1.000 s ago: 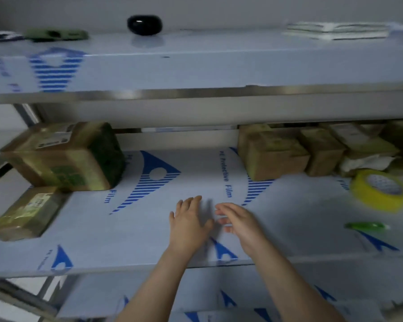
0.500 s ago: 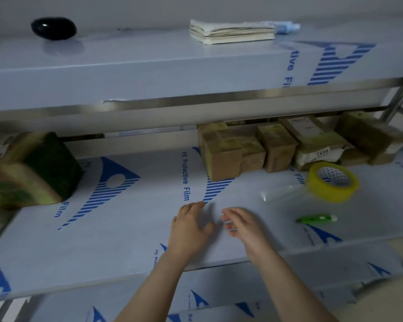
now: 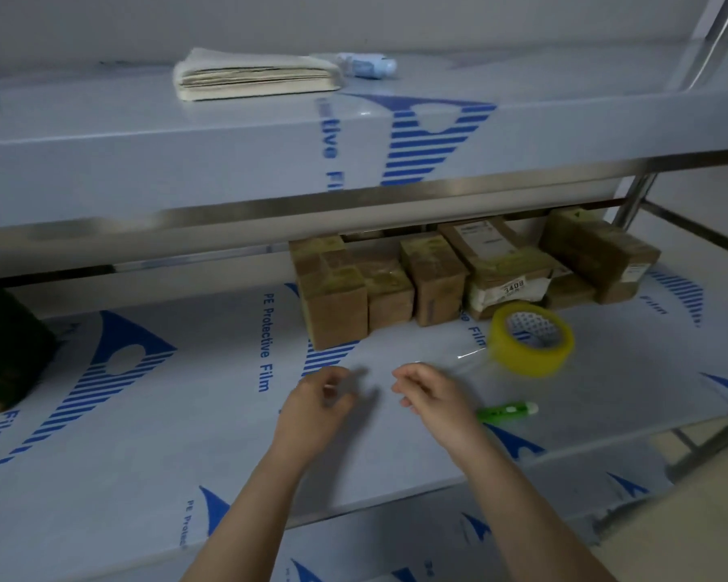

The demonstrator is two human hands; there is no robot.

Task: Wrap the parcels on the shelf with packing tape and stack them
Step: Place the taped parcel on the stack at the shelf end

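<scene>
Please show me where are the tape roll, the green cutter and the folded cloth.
tape roll (image 3: pixel 531 340), head view, on its yellow outer band.
green cutter (image 3: pixel 507 411), head view, middle of its body.
folded cloth (image 3: pixel 256 74), head view, its top face.

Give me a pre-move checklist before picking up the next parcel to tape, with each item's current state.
1. Left hand free: ok, fingers curled, holding nothing.
2. Right hand free: ok, holding nothing.
3. Yellow tape roll at hand: ok, lying on the shelf right of the hands.
4. Tape's loose end findable: ok, a clear strip trails left from the roll.
5. Green cutter nearby: ok, beside the right wrist.
6. Parcels waiting: ok, at the back; which are already wrapped: cannot tell.
</scene>
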